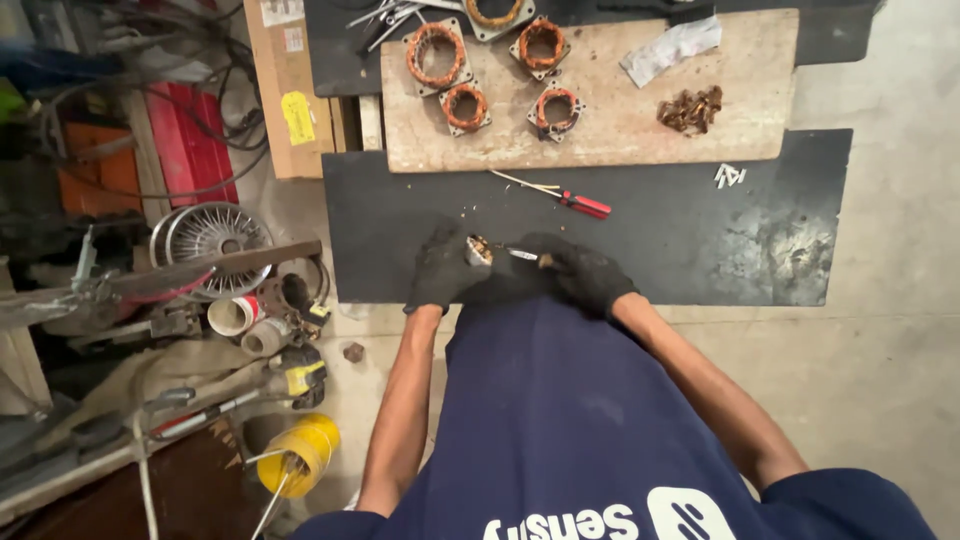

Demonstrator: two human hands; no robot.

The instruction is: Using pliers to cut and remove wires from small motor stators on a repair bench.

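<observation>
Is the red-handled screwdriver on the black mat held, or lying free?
Lying free: the red-handled screwdriver rests flat on the black mat, apart from both gloved hands.

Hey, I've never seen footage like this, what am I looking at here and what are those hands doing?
This is one picture from a camera worn on a person's head, looking down at their own two gloved hands. The left hand holds a small motor stator; the right hand holds a thin metal tool whose tip meets it. They work over a dark mat on a concrete floor. Beyond it lies a wooden board carrying four stators with copper windings, a heap of copper scraps and a crumpled paper. A red-handled screwdriver lies on the mat. Tools and clutter sit at left.
</observation>
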